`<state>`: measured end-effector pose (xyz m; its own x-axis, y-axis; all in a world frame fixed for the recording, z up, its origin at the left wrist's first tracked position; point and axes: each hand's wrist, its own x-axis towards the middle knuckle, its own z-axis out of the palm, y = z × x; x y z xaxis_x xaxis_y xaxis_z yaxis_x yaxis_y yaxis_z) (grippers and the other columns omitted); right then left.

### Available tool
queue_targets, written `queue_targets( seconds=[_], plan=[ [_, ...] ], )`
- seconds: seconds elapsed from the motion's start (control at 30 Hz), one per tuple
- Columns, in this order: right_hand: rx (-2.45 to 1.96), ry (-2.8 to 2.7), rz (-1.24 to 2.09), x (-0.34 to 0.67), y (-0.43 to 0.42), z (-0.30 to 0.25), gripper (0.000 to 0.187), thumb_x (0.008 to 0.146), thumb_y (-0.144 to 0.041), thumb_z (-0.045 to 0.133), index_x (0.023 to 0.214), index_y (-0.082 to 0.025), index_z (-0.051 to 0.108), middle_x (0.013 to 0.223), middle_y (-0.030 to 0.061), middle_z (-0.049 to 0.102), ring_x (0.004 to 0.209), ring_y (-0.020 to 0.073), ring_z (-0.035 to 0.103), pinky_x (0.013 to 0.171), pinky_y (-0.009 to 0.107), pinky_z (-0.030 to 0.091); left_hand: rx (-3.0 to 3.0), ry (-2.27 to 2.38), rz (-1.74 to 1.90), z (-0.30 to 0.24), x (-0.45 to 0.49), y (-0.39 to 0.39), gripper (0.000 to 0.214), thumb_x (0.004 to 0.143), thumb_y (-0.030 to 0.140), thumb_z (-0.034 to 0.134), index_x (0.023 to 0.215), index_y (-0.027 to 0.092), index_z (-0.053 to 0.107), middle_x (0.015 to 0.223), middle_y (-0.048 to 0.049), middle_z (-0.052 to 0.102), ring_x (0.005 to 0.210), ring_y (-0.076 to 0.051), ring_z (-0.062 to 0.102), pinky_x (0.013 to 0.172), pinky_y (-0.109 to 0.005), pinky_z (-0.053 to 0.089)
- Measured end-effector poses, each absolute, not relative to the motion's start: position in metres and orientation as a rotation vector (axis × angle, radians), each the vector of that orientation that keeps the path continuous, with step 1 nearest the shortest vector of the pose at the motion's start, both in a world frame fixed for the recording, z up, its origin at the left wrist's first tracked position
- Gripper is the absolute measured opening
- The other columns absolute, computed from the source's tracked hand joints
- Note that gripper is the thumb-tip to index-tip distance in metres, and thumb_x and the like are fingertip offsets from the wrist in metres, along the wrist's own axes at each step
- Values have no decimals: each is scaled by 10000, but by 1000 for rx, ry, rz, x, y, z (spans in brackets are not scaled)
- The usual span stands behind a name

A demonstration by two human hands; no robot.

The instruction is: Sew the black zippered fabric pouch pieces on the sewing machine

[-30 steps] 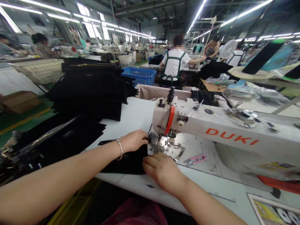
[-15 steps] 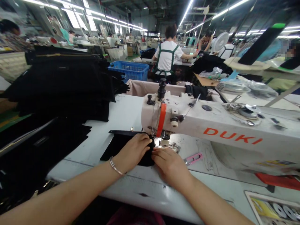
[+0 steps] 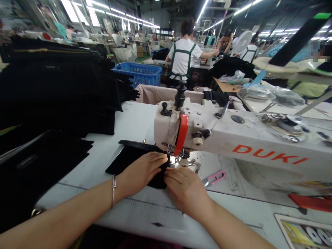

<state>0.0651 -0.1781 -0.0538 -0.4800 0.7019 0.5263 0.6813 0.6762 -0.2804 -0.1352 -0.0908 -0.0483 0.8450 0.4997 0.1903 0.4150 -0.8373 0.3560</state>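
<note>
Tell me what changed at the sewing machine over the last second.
The left hand drew back from the far edge of the black fabric piece and lies flat on it, fingertips near the right hand. Both hands stay by the needle; pink thread snips unmoved.

The white counter [image 3: 135, 121] carries a cream DUKI sewing machine [image 3: 259, 145] across its right half. A flat black fabric piece [image 3: 124, 160] lies on the counter at the machine's needle end. A tall stack of black fabric pieces [image 3: 64, 97] fills the far left, with a lower black pile [image 3: 38, 162] in front of it. Pink thread snips [image 3: 214, 178] lie just beside the machine's base. At the right edge sit a red object [image 3: 308, 200], perhaps a tool handle, and a printed sheet [image 3: 303, 231].
</note>
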Motion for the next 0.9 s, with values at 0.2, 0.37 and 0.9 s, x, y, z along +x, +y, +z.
queue_targets(
  seconds=[0.2,0.37,0.9],
  plan=[
    [-1066,-2255,59,65,-179,-52,253,916,-64,449,1014,-154,664,934,84,713,1002,201,653,903,343,510,2720,684,467,-49,-133,-95,362,985,161,457,1346,160,489,1361,-104,567,1291,-216,498,1119,-432,406],
    [-1082,-2264,70,64,-180,-50,227,913,-78,472,1012,-147,665,912,89,711,982,209,657,875,350,522,2709,671,443,-45,-136,-91,357,989,193,449,1342,168,498,1359,-107,567,1284,-221,503,1114,-433,406],
    [-1146,-2346,239,79,-184,-36,255,919,-98,523,1119,-190,652,1149,54,693,1144,182,601,1001,371,447,2671,622,334,-42,-149,-98,764,793,509,735,1430,201,446,1464,-125,482,1370,-293,420,1161,-511,339]
  ],
)
